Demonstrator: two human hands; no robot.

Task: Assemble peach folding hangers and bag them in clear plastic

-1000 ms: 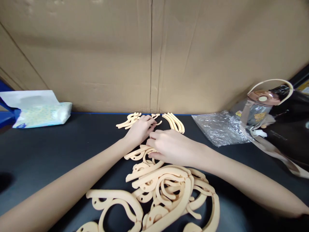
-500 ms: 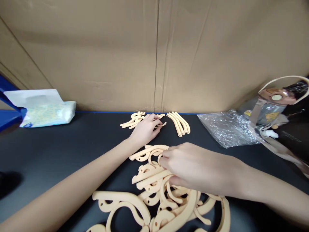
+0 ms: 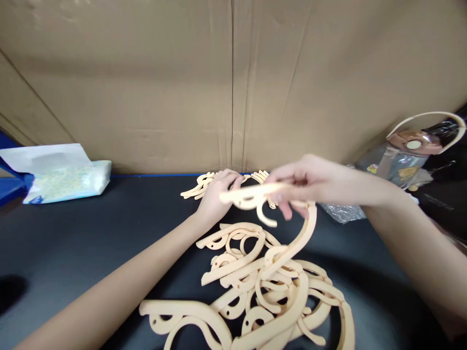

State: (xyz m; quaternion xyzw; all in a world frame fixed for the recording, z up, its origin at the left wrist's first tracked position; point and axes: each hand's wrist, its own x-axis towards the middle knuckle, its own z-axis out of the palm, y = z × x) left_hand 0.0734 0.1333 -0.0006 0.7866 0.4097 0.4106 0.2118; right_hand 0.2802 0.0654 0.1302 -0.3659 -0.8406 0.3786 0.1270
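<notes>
My right hand [image 3: 301, 187] grips a cream plastic folding hanger [image 3: 246, 197] raised above the table, slightly blurred by motion. Its straight arm and small hook point left, while a curved arm hangs down toward the heap. Below it lies a loose heap of similar folding hangers [image 3: 270, 272], overlapping one another. My left hand [image 3: 221, 189] rests at the back of the table with its fingers curled among small cream curved pieces [image 3: 199, 187]. What those fingers grip is mostly hidden. A row of cream curved arms [image 3: 260, 176] lies behind my right hand, partly covered.
A tissue pack [image 3: 67, 180] stands at the back left. On the right are a crinkled clear plastic bag [image 3: 341, 212] and a bottle with a carrying handle [image 3: 410, 150]. A cardboard wall [image 3: 164, 97] closes off the black table's [image 3: 109, 233] rear edge.
My right hand has risen from the heap toward the back, lifting a folding hanger. My left hand stays by the small pieces, shifted slightly left. The view has tilted a little.
</notes>
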